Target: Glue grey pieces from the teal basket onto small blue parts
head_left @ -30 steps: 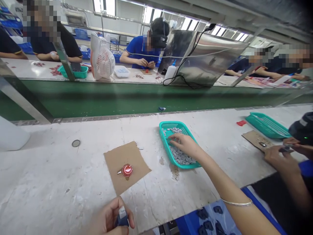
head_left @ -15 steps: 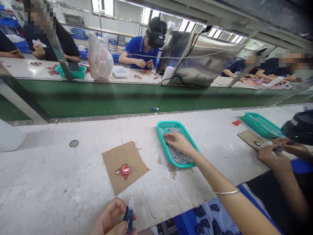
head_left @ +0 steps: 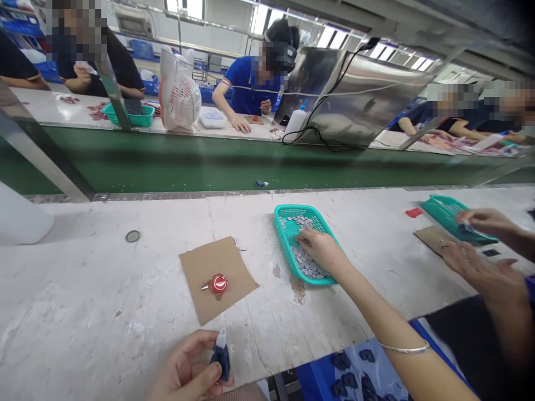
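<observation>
At the near edge of the table, my left hand (head_left: 188, 365) grips a small dark blue piece with a whitish tip (head_left: 221, 359) between thumb and fingers, tip pointing up. My right hand (head_left: 320, 250) reaches into a turquoise plastic basket (head_left: 281, 236), its fingers pinched together just over small grey pieces (head_left: 308, 264). What the fingertips hold, if anything, is hidden. Between and beyond my hands lies a square of brown cardboard (head_left: 196, 267). On it rests a shiny red round piece (head_left: 218, 284) with a metal tab sticking out to its left.
A bottle cap (head_left: 132, 236) lies left of the cardboard. A dark blue piece (head_left: 261, 183) sits on the green belt (head_left: 188, 167). At right, a co-worker's hands (head_left: 480, 262) work near another turquoise basket (head_left: 438, 209). Below the table edge is a blue bin (head_left: 311, 381) with dark pieces.
My right hand has shifted slightly within the basket and its fingers have drawn together. The left hand has turned the dark blue piece a little. The co-worker's hands at right have moved apart.
</observation>
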Available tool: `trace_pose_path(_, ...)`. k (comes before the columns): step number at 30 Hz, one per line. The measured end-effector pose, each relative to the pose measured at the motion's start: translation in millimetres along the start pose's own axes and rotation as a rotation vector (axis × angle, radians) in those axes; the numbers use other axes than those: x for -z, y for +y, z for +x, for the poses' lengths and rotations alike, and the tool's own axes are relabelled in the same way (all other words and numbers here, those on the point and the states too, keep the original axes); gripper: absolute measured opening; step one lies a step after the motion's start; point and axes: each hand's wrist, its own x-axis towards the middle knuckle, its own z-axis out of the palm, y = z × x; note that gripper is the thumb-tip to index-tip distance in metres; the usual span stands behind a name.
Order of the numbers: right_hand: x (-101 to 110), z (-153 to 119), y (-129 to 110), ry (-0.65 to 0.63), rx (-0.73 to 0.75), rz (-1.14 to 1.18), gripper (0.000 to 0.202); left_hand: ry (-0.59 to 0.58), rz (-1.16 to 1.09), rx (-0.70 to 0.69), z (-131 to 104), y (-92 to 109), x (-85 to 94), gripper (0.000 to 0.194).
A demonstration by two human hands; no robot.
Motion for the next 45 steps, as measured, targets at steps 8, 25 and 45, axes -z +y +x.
trace_pose_path(8, 12.4, -0.6, -3.7, 0.021, -0.038, 0.078, 0.017, 0.089, 0.009, -0.096, -5.6, 9.4, 0.6, 0.049)
trace_pose_path(25, -7.0, -26.3, -184.6, -0.209, 0.369, 0.469, 0.017, 0.134, -0.056, -0.259, -8.6, 17.6, 15.2, 0.033)
trace_pose_path(45, 19.8, -38.2, -210.6, -0.478, -0.022, 1.119, 0.017, 0.080, -0.111, -0.409, -3.8, 46.2, -0.1, 0.019)
